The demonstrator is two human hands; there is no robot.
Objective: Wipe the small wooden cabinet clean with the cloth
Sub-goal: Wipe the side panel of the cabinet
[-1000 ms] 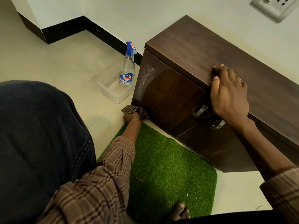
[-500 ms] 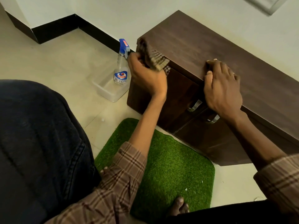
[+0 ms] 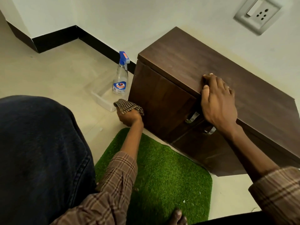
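The small dark wooden cabinet [image 3: 186,62] stands on the floor against the wall, with two doors and metal handles [image 3: 192,117]. My left hand [image 3: 129,116] is closed on a brown checked cloth [image 3: 128,106], pressed against the lower left corner of the left door. My right hand [image 3: 218,101] rests flat over the cabinet's top front edge, fingers on the top, thumb down the front.
A spray bottle [image 3: 121,75] with a blue trigger stands in a clear plastic tray [image 3: 103,101] on the floor left of the cabinet. A green grass mat [image 3: 162,172] lies in front. My denim-clad knee [image 3: 37,151] fills the left. A wall socket [image 3: 258,13] is above.
My left hand with the cloth swept up from the door's bottom to its top left corner, then back down to the lower left corner. The right hand stayed on the top edge.
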